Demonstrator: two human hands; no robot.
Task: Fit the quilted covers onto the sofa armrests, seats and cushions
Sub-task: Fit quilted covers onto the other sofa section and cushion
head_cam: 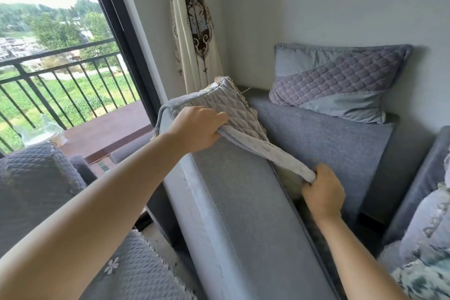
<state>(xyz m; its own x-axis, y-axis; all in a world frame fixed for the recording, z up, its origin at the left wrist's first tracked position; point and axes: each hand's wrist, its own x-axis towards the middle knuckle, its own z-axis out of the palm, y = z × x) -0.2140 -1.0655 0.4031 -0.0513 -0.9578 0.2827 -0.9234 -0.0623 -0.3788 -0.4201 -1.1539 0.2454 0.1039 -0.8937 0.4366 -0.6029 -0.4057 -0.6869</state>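
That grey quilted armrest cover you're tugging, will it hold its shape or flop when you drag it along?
Probably floppy: the grey quilted armrest cover bunches under the left hand and ropes into a strip toward the right hand. Likely light, since that strip hangs taut unsupported. The quilting may grip the sofa armrest.

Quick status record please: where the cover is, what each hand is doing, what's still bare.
cover: quilted cover bunched over the far end of the armrest
left hand: grips the cover's edge on top of the armrest
right hand: pinches the cover's stretched edge at the seat side
bare: near armrest, seat
cushion: covered, against wall
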